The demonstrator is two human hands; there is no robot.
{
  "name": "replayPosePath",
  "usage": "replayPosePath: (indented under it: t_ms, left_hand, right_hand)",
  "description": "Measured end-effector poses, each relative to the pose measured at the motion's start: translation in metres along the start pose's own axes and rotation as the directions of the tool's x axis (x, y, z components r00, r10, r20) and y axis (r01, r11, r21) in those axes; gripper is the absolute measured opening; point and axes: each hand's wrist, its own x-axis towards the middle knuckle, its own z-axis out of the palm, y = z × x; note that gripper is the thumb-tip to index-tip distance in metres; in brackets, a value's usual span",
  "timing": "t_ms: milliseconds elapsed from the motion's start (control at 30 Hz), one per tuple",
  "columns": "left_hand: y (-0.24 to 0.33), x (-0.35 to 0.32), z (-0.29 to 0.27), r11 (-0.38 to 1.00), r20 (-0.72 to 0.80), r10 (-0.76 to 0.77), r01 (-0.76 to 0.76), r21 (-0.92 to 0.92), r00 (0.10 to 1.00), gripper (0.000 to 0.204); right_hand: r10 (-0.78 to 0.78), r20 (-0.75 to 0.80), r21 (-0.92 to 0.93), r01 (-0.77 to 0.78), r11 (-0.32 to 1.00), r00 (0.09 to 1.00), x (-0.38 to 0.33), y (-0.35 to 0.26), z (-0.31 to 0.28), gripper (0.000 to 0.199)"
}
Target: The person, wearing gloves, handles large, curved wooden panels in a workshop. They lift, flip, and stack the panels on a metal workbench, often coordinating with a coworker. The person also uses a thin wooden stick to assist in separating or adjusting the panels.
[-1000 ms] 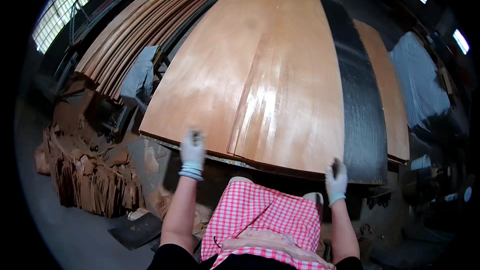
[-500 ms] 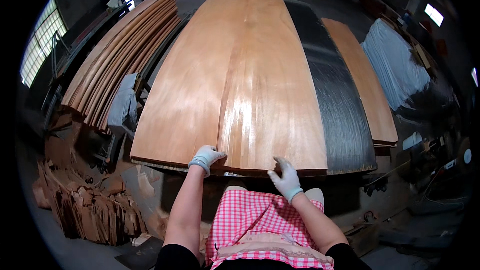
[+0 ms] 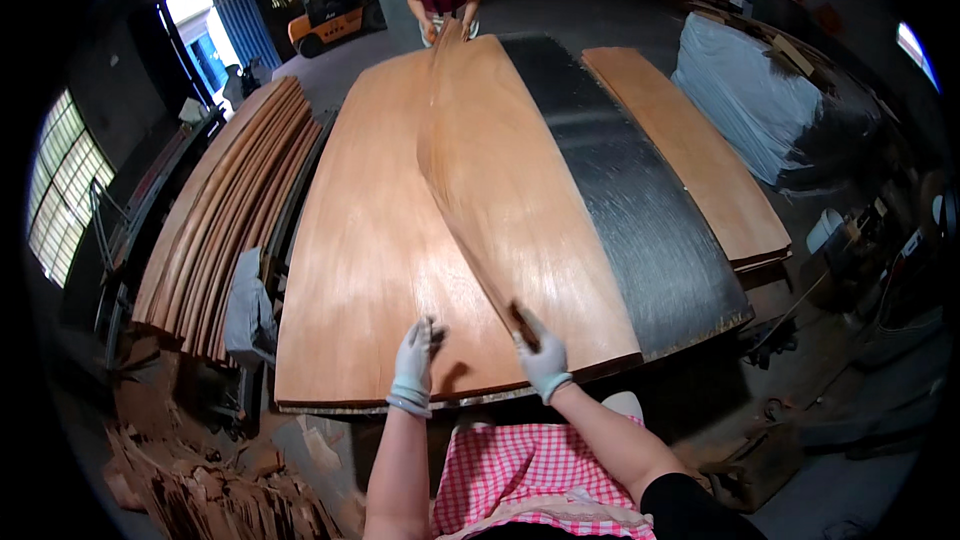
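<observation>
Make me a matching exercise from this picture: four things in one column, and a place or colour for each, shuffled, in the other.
Things:
1. left hand
2. right hand
3. forklift
4. apron

Places and colours:
A. orange, on the floor to the right of the bright doorway
B. at the near end of the long thin strip
C. pink and white checks
D. over the near part of the wide wood sheet, left of the strip

Right pairs: 1-D, 2-B, 3-A, 4-C
</observation>
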Motion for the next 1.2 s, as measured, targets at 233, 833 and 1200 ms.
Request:
replayPosePath:
  t_ms: [233,833,1200]
  left_hand:
    - [-0.07,-0.022,-0.036,-0.074,-0.125,0.231,0.146,0.986,0.965,0.079]
    - [-0.076,-0.018,-0.039,-0.096,-0.173,0.111,0.184,0.978,0.979,0.085]
    - [-0.078,-0.016,-0.043,-0.126,-0.174,0.106,0.186,0.974,0.979,0.085]
  right_hand:
    - [0.285,-0.233,0.018,-0.289,0.957,0.93,0.027,-0.048,-0.068,0.04]
    - [0.34,-0.362,0.411,-0.178,0.894,0.868,0.049,-0.059,-0.151,0.026]
    - [0.033,-0.553,0.076,0.011,0.997,0.832,0.035,-0.034,-0.252,0.027]
